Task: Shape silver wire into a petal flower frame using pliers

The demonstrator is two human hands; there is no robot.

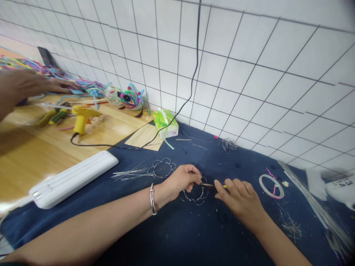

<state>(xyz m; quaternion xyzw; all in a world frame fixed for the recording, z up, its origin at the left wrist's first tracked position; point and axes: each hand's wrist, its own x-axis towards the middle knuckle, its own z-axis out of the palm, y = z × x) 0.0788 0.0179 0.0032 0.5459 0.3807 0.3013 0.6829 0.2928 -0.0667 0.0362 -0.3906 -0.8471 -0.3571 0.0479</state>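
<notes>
My left hand (183, 179), with a silver bangle at the wrist, pinches a flower-shaped wire frame (198, 200) made of a ring with looped petals. My right hand (239, 196) is closed round a pair of pliers (208, 186) with a bit of yellow handle showing. The jaws of the pliers meet the wire by my left fingertips; the exact grip there is too small to make out. To the left, a second wire flower (162, 168) lies flat on the dark blue cloth (177, 236), beside a bundle of straight wires (130, 172).
A white power strip (74, 179) and yellow glue gun (82, 117) stand left. Another person's hand (27, 87) reaches over coloured strips (91, 87). A tissue pack (166, 123), tangled wire (229, 145), a tape roll (271, 186) and long wires (310, 199) lie around; a black cable (197, 48) hangs down.
</notes>
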